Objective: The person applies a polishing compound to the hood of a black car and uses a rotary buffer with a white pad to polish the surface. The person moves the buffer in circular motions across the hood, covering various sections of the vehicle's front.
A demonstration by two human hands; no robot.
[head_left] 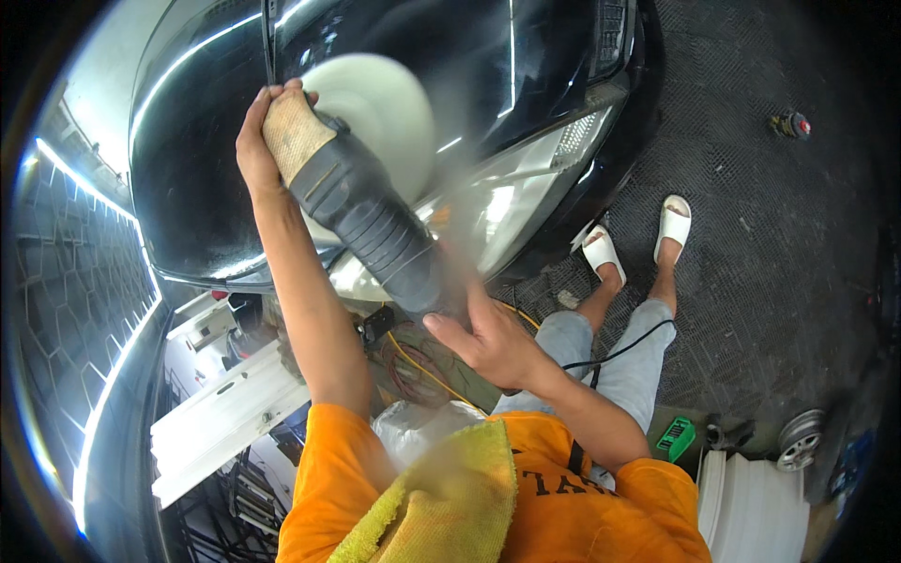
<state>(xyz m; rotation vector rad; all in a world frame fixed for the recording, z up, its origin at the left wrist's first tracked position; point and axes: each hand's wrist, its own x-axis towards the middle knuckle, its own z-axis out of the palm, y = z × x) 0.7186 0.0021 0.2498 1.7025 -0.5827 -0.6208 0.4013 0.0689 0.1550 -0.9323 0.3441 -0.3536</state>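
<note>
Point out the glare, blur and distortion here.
Head view: streaked reflections on the black hood and glare on the headlight; head view: hazy smudge across the lower end of the power tool and yellow-green towel; head view: bright strip at left bowed, corners dark.

Left arm point(317, 291) outstretched ahead, left grip point(257, 141) curled, right arm point(584, 411) bent, right grip point(492, 342) lower, thumb point(450, 335) extended

Person wears bright orange short-sleeved T-shirt point(610, 511), dark block lettering point(554, 485) across chest, partly covered; fuzzy yellow-green cloth towel point(446, 497) draped down the front. Left hand point(259, 145) and right hand point(502, 342) bare, forearms too. Faded light-blue denim bottoms point(624, 380), lower shins exposed; white open-toe slide sandals point(674, 223), wide straps.
</note>
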